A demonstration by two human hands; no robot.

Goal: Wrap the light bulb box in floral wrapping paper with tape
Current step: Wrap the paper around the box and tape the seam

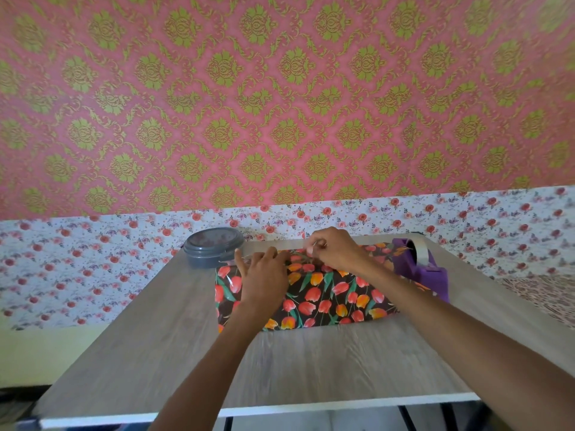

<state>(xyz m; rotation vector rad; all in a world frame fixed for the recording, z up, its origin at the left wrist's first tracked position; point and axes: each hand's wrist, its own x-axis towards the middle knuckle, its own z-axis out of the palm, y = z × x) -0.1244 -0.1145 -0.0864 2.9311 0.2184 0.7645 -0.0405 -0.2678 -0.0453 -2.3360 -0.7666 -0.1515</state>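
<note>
Your wrapped box [326, 295] lay on the far half of the worktop [311, 362], its long side running left to right. Dark paper printed with red and orange tulips covered every side you could see. Your left hand [264, 275] rested flat on the top of the box near its left end. Its fingers were straight and spread, pressing the paper down at the far edge and holding nothing. Your right hand [334, 248] sat at the far top edge near the middle of the box. Its fingers were curled and its fingertips pinched together on what looked like a tape strip [247, 258], thin and clear, which ran left along that edge towards your left fingers. The strip was too faint to make out fully.

A purple tape dispenser [420, 270] stood just beside the right end of the box, touching or nearly touching it. A grey round lidded container [213, 245] sat on the worktop at the far left corner of the box. Behind them rose a wall papered in pink and gold [280, 104].
</note>
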